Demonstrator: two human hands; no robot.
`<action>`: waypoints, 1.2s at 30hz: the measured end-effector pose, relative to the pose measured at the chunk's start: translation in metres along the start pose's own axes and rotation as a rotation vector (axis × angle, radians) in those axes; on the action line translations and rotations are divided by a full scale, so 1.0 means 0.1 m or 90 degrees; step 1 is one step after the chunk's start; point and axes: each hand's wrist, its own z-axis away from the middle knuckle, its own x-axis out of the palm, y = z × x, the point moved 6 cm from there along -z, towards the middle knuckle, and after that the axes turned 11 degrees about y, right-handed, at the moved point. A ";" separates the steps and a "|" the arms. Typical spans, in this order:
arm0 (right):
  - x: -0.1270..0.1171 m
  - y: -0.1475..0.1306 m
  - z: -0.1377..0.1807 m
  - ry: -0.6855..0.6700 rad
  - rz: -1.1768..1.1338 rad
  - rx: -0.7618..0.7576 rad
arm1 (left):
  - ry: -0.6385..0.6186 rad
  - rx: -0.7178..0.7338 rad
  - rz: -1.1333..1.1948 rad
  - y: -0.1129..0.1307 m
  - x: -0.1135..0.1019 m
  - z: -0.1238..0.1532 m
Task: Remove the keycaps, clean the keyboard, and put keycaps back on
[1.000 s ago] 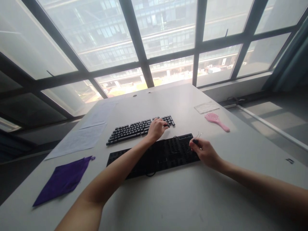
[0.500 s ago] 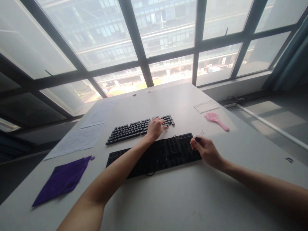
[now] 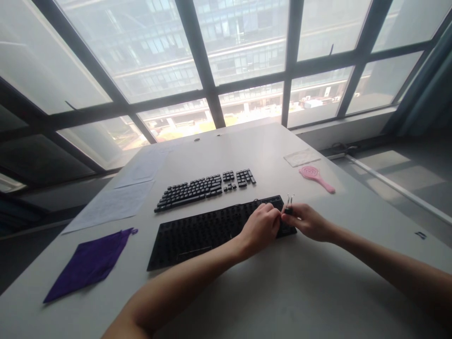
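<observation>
- The black keyboard base (image 3: 190,235) lies flat in front of the person. Just beyond it, key caps (image 3: 192,189) sit grouped in keyboard order; I'd keep sleeves and wrists from brushing those rows.
- Above the base's right part, the left hand (image 3: 260,227) is curled, its fingertips bunched up against the right hand's; I can't tell from here whether they pinch anything.
- At the base's right end, the right hand (image 3: 309,222) pinches the dark handle of a wire-pronged tool (image 3: 288,211), prongs upward. A firm grip and a gentle, straight touch should spare the wires; working low over the base would keep any small part from bouncing off.
- As for room, left of the base lie papers (image 3: 113,207) and a purple pouch (image 3: 88,266), narrowing that side.
- Nearer the person than the base, the white table (image 3: 226,301) gives the forearms space.
- Right of the base and farther back, a pink brush (image 3: 314,174) lies near the table's right edge, so short elbow swings seem wise.
</observation>
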 end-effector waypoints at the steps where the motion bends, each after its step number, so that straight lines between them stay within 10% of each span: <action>1: -0.01 -0.01 0.00 0.007 0.003 -0.006 | 0.009 -0.009 0.012 -0.02 0.00 -0.01; 13: 0.01 0.05 -0.04 -0.044 0.043 -0.007 | 0.045 -0.019 0.059 -0.10 0.00 0.01; 21: 0.08 -0.13 0.12 -0.096 0.113 -0.218 | -0.032 0.058 0.022 0.04 -0.02 0.05; 36: 0.03 0.04 0.12 0.083 -0.011 -0.122 | -0.050 0.064 0.068 -0.03 0.05 0.04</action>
